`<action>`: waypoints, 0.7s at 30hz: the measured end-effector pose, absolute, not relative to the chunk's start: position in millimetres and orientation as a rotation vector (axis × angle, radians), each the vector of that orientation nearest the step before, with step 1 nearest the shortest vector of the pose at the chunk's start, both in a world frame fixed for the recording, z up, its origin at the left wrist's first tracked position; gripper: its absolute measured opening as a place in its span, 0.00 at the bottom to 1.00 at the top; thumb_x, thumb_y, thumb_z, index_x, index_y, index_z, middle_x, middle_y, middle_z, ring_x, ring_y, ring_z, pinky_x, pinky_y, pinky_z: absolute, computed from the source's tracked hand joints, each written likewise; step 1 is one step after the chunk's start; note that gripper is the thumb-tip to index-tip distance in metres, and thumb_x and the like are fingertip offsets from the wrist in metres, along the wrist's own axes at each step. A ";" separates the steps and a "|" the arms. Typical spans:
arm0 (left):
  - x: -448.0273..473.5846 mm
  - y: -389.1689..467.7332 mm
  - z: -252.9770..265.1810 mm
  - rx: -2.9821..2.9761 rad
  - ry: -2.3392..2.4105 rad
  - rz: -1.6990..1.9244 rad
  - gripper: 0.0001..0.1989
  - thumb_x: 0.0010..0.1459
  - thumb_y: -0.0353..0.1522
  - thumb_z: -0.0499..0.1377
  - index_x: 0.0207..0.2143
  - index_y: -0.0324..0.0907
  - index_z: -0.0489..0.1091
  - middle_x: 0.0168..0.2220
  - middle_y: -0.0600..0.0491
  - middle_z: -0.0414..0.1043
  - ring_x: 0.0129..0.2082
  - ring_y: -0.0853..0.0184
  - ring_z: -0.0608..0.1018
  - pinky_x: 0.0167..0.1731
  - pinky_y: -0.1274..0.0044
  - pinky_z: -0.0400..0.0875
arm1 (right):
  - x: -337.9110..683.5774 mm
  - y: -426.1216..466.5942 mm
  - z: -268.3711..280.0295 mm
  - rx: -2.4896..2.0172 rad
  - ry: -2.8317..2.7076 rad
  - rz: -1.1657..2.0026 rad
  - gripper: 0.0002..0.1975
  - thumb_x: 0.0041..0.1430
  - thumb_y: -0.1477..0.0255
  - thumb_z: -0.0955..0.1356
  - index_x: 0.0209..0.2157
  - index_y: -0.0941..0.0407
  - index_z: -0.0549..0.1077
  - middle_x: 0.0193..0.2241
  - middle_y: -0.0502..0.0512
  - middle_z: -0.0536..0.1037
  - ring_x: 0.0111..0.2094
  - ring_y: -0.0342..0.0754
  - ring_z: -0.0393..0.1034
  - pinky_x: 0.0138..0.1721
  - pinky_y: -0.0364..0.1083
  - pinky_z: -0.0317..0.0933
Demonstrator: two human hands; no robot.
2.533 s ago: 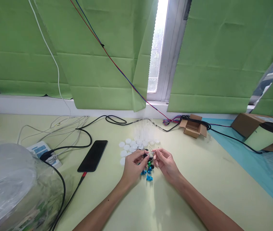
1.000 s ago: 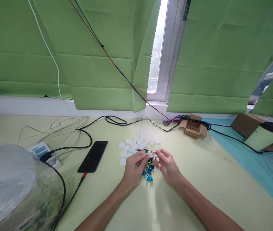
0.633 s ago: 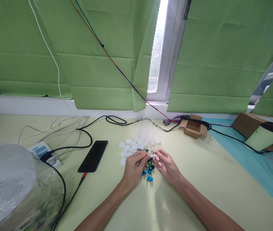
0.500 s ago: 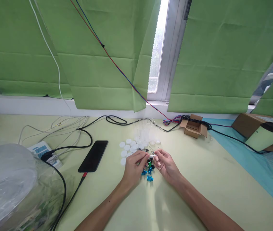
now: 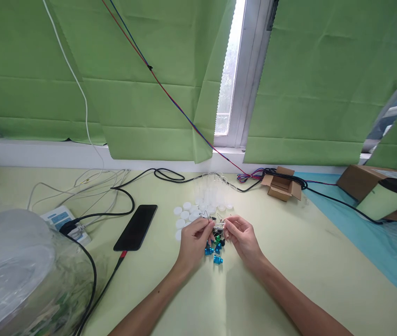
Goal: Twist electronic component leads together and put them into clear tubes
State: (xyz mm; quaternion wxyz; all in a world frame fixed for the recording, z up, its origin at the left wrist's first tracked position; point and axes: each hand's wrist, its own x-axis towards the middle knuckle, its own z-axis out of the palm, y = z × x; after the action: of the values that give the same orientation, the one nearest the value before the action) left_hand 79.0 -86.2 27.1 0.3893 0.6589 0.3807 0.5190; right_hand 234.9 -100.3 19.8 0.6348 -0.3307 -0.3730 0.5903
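My left hand has thumb and forefinger pinched together, with a thin dark bent wire sticking up at its fingertips. Facing it, my right hand is closed in a pinch on one end of a thin whitish rod, which spans the small gap between the hands. The rod's far end is too small to make out. Below the fingers lie several shiny blue metal pieces, a green piece and small black parts. My fingers partly cover this pile.
White round caps lie beyond my left hand, and clear tubes stand behind them. A black phone with a cable is at left, near a power strip and plastic bag. An open cardboard box sits at back right.
My left hand has shifted slightly left and down, and the bent wire now shows above its fingertips. My right hand stays almost in place, still pinching the rod.
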 end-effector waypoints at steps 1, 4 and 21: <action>79.0 -86.1 26.9 1.677 0.969 1.316 0.16 0.63 0.38 0.57 0.25 0.40 0.74 0.22 0.54 0.68 0.22 0.70 0.70 0.24 0.78 0.65 | 234.5 -100.8 20.9 -0.766 -0.854 1.344 0.13 0.49 0.63 0.77 0.29 0.57 0.76 0.23 0.49 0.73 0.24 0.41 0.64 0.28 0.42 0.60; 78.8 -85.9 25.5 1.693 0.970 1.315 0.15 0.63 0.38 0.57 0.26 0.40 0.74 0.23 0.54 0.68 0.22 0.71 0.70 0.24 0.78 0.65 | 233.8 -102.1 22.7 -0.795 -0.864 1.337 0.15 0.48 0.61 0.77 0.26 0.57 0.74 0.21 0.48 0.72 0.22 0.40 0.63 0.25 0.43 0.59; 78.0 -88.7 28.0 1.767 0.995 1.346 0.13 0.62 0.38 0.57 0.29 0.41 0.76 0.25 0.53 0.70 0.22 0.70 0.70 0.23 0.78 0.66 | 235.8 -101.1 15.7 -0.862 -0.962 1.341 0.19 0.55 0.57 0.73 0.24 0.58 0.70 0.17 0.45 0.65 0.16 0.38 0.57 0.18 0.41 0.48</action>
State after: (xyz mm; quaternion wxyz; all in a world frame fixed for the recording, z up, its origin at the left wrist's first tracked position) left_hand 78.0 -88.7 28.0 0.3463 0.6812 0.3833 0.5188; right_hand 235.8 -101.1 15.7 0.5970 -0.3713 -0.4146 0.5778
